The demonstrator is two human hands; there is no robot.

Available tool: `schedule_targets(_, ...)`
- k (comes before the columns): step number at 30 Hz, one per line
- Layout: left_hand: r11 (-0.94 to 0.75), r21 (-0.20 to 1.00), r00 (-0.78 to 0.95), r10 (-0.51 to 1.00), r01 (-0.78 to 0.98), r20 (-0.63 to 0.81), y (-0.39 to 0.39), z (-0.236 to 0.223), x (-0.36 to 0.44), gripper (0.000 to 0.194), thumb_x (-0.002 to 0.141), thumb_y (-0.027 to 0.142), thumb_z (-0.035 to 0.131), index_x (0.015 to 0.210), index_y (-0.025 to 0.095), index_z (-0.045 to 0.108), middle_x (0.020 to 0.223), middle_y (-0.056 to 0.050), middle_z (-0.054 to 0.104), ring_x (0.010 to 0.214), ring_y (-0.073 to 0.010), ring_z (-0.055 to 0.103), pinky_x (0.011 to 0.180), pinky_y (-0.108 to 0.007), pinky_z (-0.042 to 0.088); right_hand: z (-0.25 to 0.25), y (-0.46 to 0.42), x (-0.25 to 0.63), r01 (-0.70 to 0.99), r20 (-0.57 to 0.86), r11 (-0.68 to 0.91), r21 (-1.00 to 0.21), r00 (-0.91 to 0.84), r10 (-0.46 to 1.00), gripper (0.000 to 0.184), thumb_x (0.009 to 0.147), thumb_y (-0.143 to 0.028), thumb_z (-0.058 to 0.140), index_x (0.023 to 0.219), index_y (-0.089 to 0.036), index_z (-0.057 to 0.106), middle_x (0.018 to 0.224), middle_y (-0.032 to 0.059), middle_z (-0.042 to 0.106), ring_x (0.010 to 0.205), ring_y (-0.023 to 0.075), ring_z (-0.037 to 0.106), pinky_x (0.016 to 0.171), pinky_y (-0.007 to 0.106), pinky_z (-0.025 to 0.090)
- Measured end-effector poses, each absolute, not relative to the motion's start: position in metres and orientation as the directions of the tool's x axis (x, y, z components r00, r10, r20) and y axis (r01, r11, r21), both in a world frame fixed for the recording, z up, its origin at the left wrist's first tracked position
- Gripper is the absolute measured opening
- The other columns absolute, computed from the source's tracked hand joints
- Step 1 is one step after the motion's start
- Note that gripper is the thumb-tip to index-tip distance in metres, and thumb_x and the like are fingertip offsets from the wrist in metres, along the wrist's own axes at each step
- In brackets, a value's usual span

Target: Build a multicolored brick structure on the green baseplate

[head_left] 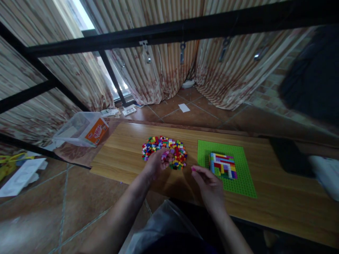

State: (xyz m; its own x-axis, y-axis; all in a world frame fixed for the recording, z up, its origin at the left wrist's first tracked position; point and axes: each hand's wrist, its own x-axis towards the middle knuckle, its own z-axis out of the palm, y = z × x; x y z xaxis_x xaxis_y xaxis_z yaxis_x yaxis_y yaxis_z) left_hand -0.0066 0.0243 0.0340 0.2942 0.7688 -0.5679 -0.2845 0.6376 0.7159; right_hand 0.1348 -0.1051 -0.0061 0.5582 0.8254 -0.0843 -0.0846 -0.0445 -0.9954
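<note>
The right hand's (211, 185) fingers are clamped on a pink brick (193, 169); the left hand's (156, 162) curl over the pile (181, 151), and I cannot tell whether they grip anything. Right of the right fingers, the build (222, 165) on the green plate (245, 185) looks partly done, its top uneven, with many bricks left loose. Far left of both, the tub's (76, 141) orange label (97, 132) bears unreadable white lettering.

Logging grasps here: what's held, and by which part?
The right hand pinches a pink brick, too small to tell which part. The left hand is at the brick pile; its hold is unclear.
</note>
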Motion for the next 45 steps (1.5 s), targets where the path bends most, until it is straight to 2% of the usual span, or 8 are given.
schedule_targets(7, 0.57, 0.79, 0.281, 0.814, -0.225, -0.508, 0.031, 0.026, -0.014, 0.008, 0.083, 0.019, 0.059, 0.089, 0.013, 0.059, 0.069, -0.005, 0.066, 0.059, -0.0118, 0.064, 0.058, -0.021, 0.051, -0.01, -0.113, 0.133, -0.003, -0.054, -0.064, -0.998, 0.562, 0.825, 0.029, 0.078, -0.043, 0.069, 0.097, -0.022, 0.072, 0.095, 0.0061, 0.074, 0.085, 0.0201, 0.068, 0.079, 0.038, 0.055)
schedule_targets(10, 0.528, 0.823, 0.284, 0.838, -0.208, -0.466, 0.029, 0.025, -0.016, 0.016, 0.077, 0.012, 0.063, 0.093, 0.012, 0.059, 0.07, -0.005, 0.066, 0.061, -0.0113, 0.064, 0.06, -0.02, 0.052, -0.009, -0.113, 0.134, -0.017, -0.068, -0.071, -0.997, 0.569, 0.82, 0.03, 0.078, -0.043, 0.069, 0.1, -0.023, 0.072, 0.095, 0.0055, 0.073, 0.086, 0.0197, 0.067, 0.081, 0.038, 0.054)
schedule_targets(17, 0.395, 0.913, 0.28, 0.892, -0.102, -0.355, 0.023, 0.024, -0.014, 0.021, 0.074, 0.02, 0.068, 0.092, 0.013, 0.06, 0.072, -0.003, 0.067, 0.058, -0.0103, 0.062, 0.053, -0.018, 0.047, -0.002, -0.112, 0.136, -0.011, -0.075, -0.083, -0.996, 0.568, 0.82, 0.033, 0.082, -0.048, 0.062, 0.101, -0.022, 0.072, 0.082, 0.0032, 0.071, 0.07, 0.0165, 0.064, 0.066, 0.031, 0.052)
schedule_targets(24, 0.255, 0.965, 0.261, 0.929, 0.059, -0.261, 0.027, 0.015, -0.01, 0.016, 0.074, 0.031, 0.063, 0.076, 0.016, 0.058, 0.055, 0.002, 0.057, 0.042, -0.0097, 0.05, 0.035, -0.017, 0.033, 0.0, -0.12, 0.136, 0.005, -0.074, -0.092, -0.996, 0.543, 0.837, 0.039, 0.087, -0.054, 0.054, 0.092, -0.019, 0.071, 0.063, -0.0003, 0.06, 0.057, 0.0144, 0.056, 0.053, 0.026, 0.046)
schedule_targets(31, 0.215, 0.971, 0.229, 0.945, 0.105, -0.234, 0.026, 0.013, -0.006, 0.014, 0.073, 0.031, 0.059, 0.075, 0.018, 0.056, 0.048, 0.006, 0.051, 0.037, -0.0095, 0.045, 0.034, -0.018, 0.032, 0.001, -0.148, 0.162, 0.047, -0.077, -0.145, -0.988, 0.672, 0.737, 0.042, 0.087, -0.052, 0.055, 0.108, -0.018, 0.068, 0.072, 0.0021, 0.065, 0.063, 0.0159, 0.06, 0.059, 0.029, 0.05)
schedule_targets(36, 0.182, 0.976, 0.222, 0.953, 0.117, -0.204, 0.027, 0.012, -0.005, 0.015, 0.073, 0.033, 0.058, 0.071, 0.018, 0.053, 0.045, 0.006, 0.048, 0.035, -0.0091, 0.042, 0.032, -0.018, 0.031, -0.002, -0.167, 0.191, 0.169, -0.014, -0.205, -0.964, 0.738, 0.675, 0.047, 0.088, -0.05, 0.054, 0.122, -0.018, 0.06, 0.082, 0.0041, 0.067, 0.07, 0.0169, 0.062, 0.067, 0.031, 0.051)
schedule_targets(41, 0.2, 0.974, 0.219, 0.951, 0.108, -0.22, 0.028, 0.016, -0.004, 0.014, 0.073, 0.031, 0.057, 0.074, 0.019, 0.052, 0.044, 0.008, 0.046, 0.033, -0.009, 0.041, 0.031, -0.018, 0.029, -0.006, -0.17, 0.21, 0.196, 0.0, -0.245, -0.949, 0.782, 0.624, 0.042, 0.086, -0.05, 0.058, 0.114, -0.018, 0.059, 0.088, 0.0065, 0.069, 0.076, 0.0189, 0.065, 0.069, 0.032, 0.052)
schedule_targets(45, 0.242, 0.968, 0.207, 0.945, 0.07, -0.252, 0.028, 0.019, -0.003, 0.017, 0.073, 0.033, 0.059, 0.075, 0.018, 0.052, 0.049, 0.007, 0.05, 0.036, -0.0089, 0.044, 0.032, -0.018, 0.031, -0.008, -0.165, 0.213, 0.266, 0.048, -0.24, -0.934, 0.757, 0.651, 0.041, 0.087, -0.05, 0.056, 0.111, -0.018, 0.064, 0.09, 0.0075, 0.071, 0.078, 0.0199, 0.066, 0.072, 0.034, 0.053)
